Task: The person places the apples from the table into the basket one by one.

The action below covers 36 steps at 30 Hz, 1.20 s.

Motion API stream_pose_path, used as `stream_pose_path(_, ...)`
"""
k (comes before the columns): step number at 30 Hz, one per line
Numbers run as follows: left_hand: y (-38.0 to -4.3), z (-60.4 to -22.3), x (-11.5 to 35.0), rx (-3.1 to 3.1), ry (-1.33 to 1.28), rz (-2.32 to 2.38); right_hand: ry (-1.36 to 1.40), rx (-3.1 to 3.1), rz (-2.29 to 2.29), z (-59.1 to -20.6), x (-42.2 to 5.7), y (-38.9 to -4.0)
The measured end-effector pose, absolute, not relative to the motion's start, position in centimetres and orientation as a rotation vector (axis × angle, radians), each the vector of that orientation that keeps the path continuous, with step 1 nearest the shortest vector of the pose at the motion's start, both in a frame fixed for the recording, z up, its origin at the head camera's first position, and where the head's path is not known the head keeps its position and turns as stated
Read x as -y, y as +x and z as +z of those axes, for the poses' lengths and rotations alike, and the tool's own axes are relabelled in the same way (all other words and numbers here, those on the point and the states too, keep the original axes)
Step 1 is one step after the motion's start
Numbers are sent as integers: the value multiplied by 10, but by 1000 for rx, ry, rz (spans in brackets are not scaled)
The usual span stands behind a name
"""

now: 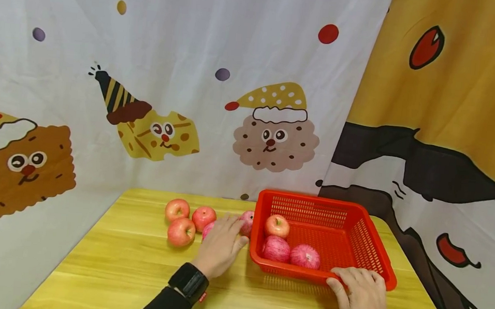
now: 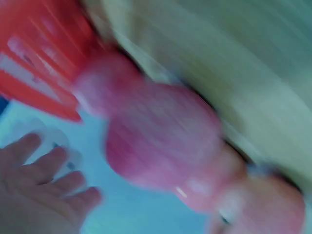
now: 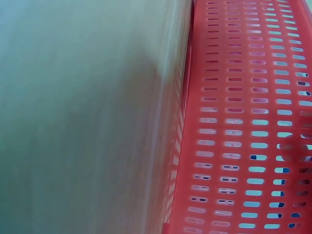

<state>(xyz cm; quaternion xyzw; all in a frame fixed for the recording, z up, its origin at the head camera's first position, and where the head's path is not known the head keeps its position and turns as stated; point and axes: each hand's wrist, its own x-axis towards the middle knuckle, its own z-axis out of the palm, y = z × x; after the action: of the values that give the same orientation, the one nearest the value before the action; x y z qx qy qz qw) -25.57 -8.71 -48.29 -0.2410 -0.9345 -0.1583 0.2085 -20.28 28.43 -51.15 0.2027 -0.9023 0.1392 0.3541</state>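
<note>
My left hand (image 1: 222,245) hovers over the table with straight fingers and holds nothing. A pink apple (image 1: 208,230) shows partly behind it in the head view. Another pink apple (image 1: 247,222) lies between its fingertips and the red plastic basket (image 1: 290,270). In the left wrist view the nearest apple (image 2: 163,134) is blurred, with the fingers apart from it. My right hand (image 1: 364,294) grips the basket's front rim near the right corner, fingers over the edge and thumb outside. Inside the basket, at the left, lie a pale red apple (image 1: 277,226) and two pink apples (image 1: 305,256).
Three lighter red apples (image 1: 181,232) sit in a cluster left of my left hand on the yellow wood-grain table (image 1: 125,271). A printed curtain (image 1: 186,48) hangs behind the table's far edge, and another patterned cloth (image 1: 447,165) borders its right side.
</note>
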Motion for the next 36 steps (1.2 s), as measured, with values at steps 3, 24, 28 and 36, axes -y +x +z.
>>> stream_pose_path(3,-260,-489,108,2672,-548,-398,526,2319,360,-511,-285,-203)
stream_pose_path(24,-248,-473,107,2568,-443,-661,512,2333,378,-509,-282,-200)
stream_pose_path(28,-248,-436,67,2412,-551,-905,526,2296,380,-508,-284,-199)
stream_pose_path(36,-267,-385,-18,2631,-886,-683,540,2294,376,-511,-283,-198)
